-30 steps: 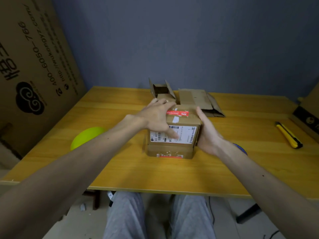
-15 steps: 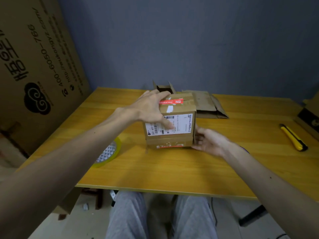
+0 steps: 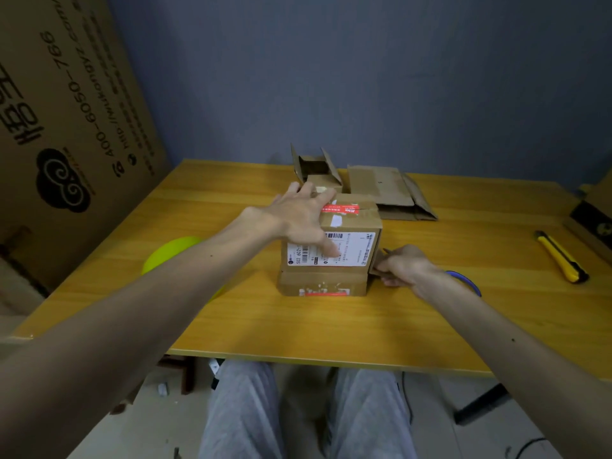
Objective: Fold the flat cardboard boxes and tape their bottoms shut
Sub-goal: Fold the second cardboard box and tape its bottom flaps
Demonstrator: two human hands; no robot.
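Note:
A small brown cardboard box (image 3: 351, 260) with a white shipping label and red tape on top stands on the wooden table (image 3: 298, 319). My left hand (image 3: 304, 217) rests over its top left corner, fingers spread across the top and front. My right hand (image 3: 402, 265) is at the box's lower right side, fingers pinching a flap there. Behind it stands a smaller open box (image 3: 314, 167), and flattened cardboard (image 3: 387, 190) lies beside that. A yellow-green tape roll (image 3: 169, 253) shows behind my left forearm. A blue tape roll (image 3: 463, 279) peeks out behind my right wrist.
A yellow utility knife (image 3: 559, 256) lies at the table's right. A large printed cardboard sheet (image 3: 66, 111) leans at the left. Another dark-printed box (image 3: 592, 220) sits at the far right edge. My knees are below the table's front edge.
The box has come down onto the table from a slightly lifted, tilted pose. My right hand moved from under the box to its lower right side and closed on a flap.

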